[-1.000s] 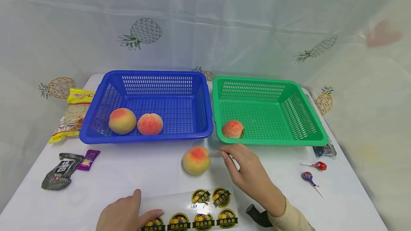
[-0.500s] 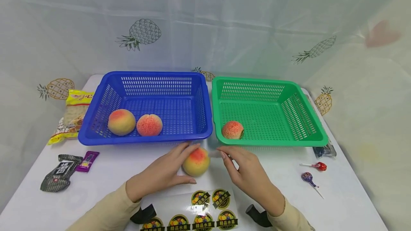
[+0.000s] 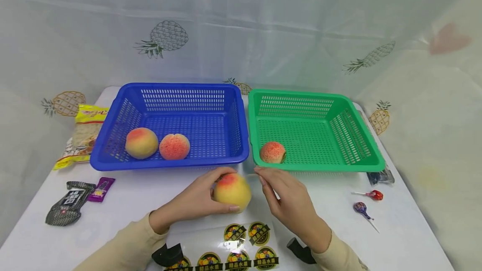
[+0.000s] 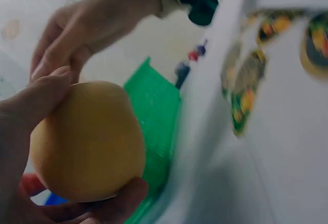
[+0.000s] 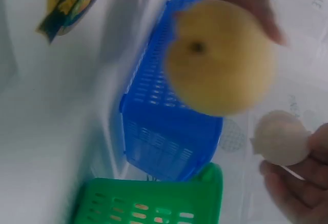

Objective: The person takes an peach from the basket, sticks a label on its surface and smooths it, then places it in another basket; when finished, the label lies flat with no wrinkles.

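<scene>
My left hand grips a yellow peach with a red blush, fingers behind it and thumb along its front. In the left wrist view the peach shows its plain yellow side between thumb and fingers. The right wrist view shows a dark spot on the peach. Just right of the fruit, my right hand pinches a round sticker, seen in the right wrist view as a pale sticker apart from the peach. Below the hands lies a sticker sheet with several black and gold round labels.
A blue basket holding two peaches stands behind the left hand. Beside it, a green basket holds one reddish peach. Snack packets lie at left, with a yellow bag behind. Two lollipops lie at right.
My left hand has left the sticker sheet, reached the peach, and now grips it. The peach is lifted slightly and turned. My right hand has stayed nearly still with the sticker.
</scene>
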`<action>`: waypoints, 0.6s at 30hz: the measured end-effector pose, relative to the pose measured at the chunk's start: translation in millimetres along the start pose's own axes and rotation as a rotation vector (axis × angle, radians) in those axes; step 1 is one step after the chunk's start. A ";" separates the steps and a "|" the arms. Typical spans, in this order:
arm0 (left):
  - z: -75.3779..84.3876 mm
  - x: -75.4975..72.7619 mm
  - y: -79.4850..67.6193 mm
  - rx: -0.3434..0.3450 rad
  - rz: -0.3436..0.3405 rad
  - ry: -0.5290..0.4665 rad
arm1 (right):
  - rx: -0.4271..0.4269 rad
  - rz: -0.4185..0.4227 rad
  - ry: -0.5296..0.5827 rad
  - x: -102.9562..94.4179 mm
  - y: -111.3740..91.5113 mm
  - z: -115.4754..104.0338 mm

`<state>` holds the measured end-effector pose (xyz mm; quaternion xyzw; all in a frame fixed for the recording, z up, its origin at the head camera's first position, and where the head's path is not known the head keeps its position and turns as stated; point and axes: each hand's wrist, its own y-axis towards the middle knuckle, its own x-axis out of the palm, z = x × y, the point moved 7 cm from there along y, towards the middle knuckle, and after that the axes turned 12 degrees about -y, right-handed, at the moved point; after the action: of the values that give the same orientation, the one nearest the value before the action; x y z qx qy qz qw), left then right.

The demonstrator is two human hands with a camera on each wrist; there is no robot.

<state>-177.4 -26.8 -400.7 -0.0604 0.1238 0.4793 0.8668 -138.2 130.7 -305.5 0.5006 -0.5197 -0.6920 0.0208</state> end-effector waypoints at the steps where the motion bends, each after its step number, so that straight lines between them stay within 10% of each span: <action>1: 3.2 0.0 -1.6 -0.019 0.004 -0.061 | -0.025 0.031 -0.003 -2.7 2.2 -2.9; 8: 43.5 -3.6 -10.5 -0.086 -0.004 -0.240 | -0.140 0.094 -0.004 -11.6 12.0 -19.4; 18: 49.1 -8.0 -12.8 -0.085 -0.024 -0.280 | -0.263 0.052 0.034 -13.1 11.2 -34.0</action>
<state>-162.9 -29.1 -351.4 -0.0309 -0.0195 0.4775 0.8779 -112.9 109.0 -287.1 0.4914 -0.4368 -0.7449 0.1130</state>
